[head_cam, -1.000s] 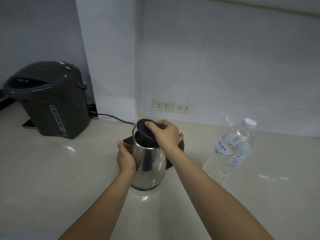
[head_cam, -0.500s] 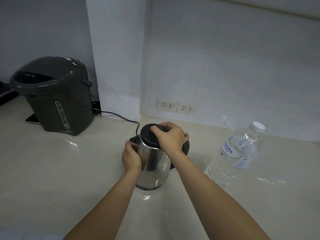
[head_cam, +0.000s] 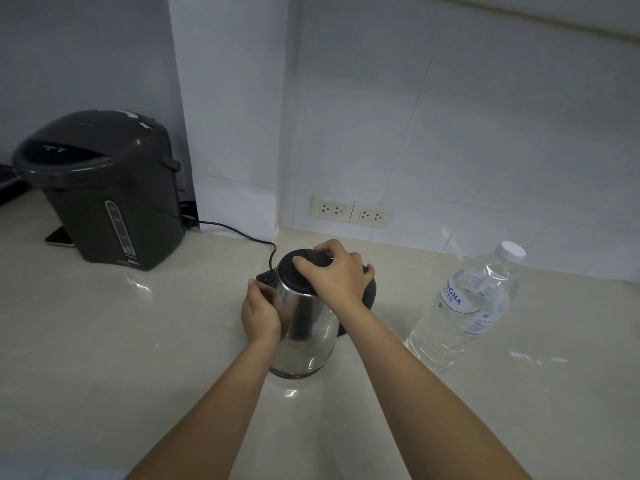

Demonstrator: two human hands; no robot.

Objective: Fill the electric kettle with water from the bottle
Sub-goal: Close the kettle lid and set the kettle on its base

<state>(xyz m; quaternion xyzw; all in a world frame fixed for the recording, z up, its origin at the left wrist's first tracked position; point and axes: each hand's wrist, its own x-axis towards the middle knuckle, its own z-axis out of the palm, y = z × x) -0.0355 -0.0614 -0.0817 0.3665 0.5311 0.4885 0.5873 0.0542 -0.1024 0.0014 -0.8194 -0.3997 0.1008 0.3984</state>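
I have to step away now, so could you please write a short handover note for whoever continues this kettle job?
Left hand: pressed against the steel side of the kettle, steadying it.
Right hand: grip on the black lid, which sits closed.
Water bottle: upright on the counter to the right of the kettle, white cap on, untouched.
Done: kettle held steady.
Left: open the lid, uncap the bottle, pour water in, close the lid.
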